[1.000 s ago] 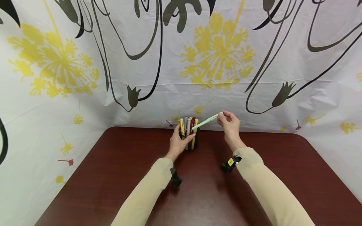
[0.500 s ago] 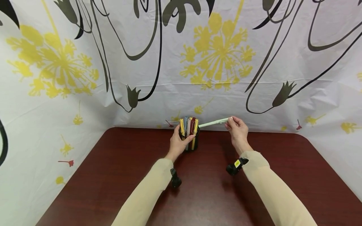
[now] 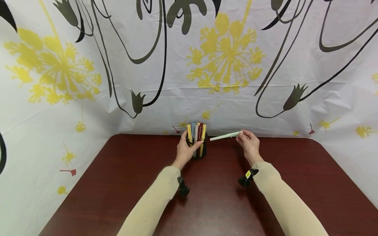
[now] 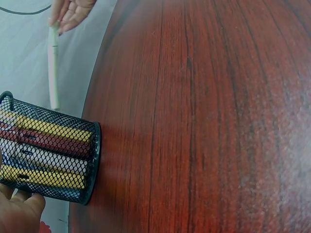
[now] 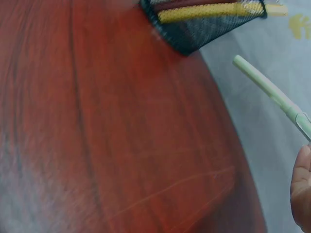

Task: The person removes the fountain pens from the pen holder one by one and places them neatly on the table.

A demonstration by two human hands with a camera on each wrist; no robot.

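Note:
A black mesh pen cup stands upright near the table's far edge, with several yellow, blue, white and dark red pens inside. My left hand grips the cup from its left side, thumb across the front. To the right of the cup, my right hand pinches a pale green pen by its clip end. The pen lies nearly level in the air, its other end pointing left toward the cup with a small gap between them. In the right wrist view the same pen slants up beside the cup.
The dark red-brown wooden table has rounded far corners. Right behind it hangs a white sheet printed with yellow and grey flowers. A small black camera is strapped on each wrist.
My right hand has drawn the pale green pen away to the right, from in front of the cup's pens, then lowered it. My left hand stays on the cup.

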